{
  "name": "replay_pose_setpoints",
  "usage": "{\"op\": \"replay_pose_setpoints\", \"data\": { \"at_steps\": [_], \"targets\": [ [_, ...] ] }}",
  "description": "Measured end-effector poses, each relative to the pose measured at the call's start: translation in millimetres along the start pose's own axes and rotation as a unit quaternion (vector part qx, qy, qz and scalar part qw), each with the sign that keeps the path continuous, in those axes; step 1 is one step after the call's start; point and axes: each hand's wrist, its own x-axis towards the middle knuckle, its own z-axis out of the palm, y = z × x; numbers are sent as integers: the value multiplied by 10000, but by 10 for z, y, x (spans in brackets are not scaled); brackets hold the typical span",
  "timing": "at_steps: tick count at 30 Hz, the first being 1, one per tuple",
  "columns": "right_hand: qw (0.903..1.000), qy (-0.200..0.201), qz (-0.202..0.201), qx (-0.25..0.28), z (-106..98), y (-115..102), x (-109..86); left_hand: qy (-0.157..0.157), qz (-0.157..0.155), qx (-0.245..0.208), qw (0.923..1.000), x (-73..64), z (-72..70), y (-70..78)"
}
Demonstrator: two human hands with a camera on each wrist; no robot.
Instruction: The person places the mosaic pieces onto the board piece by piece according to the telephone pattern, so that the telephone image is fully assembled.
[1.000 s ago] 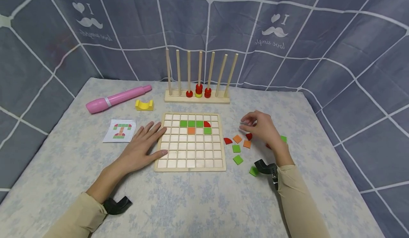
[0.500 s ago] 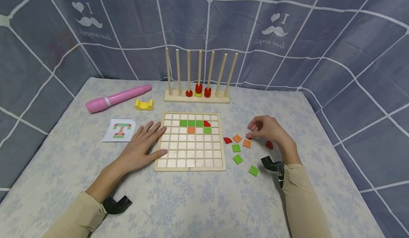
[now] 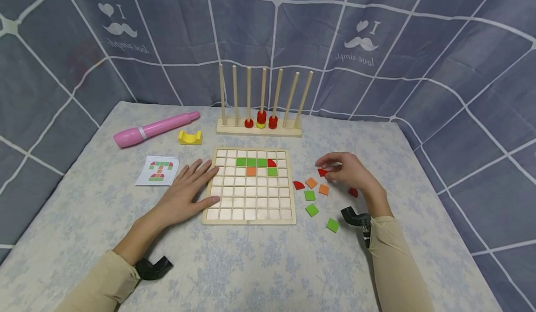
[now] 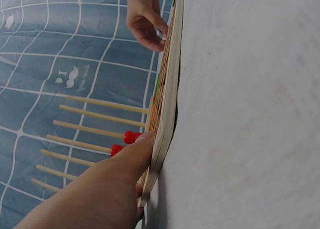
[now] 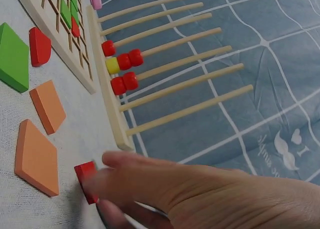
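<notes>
My left hand [image 3: 187, 192] lies flat with fingers spread over the left edge of a wooden grid board [image 3: 250, 221]; in the left wrist view its thumb [image 4: 132, 156] rests on the rim. Green square tiles [image 3: 251, 162], one orange square [image 3: 251, 171] and a red quarter-circle [image 3: 271, 163] sit in the board's upper cells. Right of the board, my right hand [image 3: 347, 170] pinches a red quarter-circle tile [image 5: 87, 181] between thumb and fingers, close over the table. Its fingers partly cover the tile.
Loose orange [image 3: 324, 189], green [image 3: 311, 209] and red [image 3: 353, 192] tiles lie around the right hand. A peg rack [image 3: 258, 129] with red and yellow beads stands behind the board. At left are a pattern card [image 3: 157, 171], a yellow block [image 3: 190, 138] and a pink microphone-shaped toy [image 3: 157, 128].
My right hand has come down onto the red quarter-circle tile and shifted it slightly away and to the left. The left hand has stayed on the board.
</notes>
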Motion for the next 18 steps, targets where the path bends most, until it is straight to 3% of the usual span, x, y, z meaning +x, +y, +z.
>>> {"op": "replay_pose_setpoints", "data": {
  "at_steps": [8, 18],
  "targets": [
    [9966, 331, 256, -715, 15, -8, 21, 1, 12, 2, 10000, -4, -14, 11],
    [9965, 361, 93, -751, 72, -48, 49, -10, 24, -48, 10000, -8, -14, 14]
  ]
}}
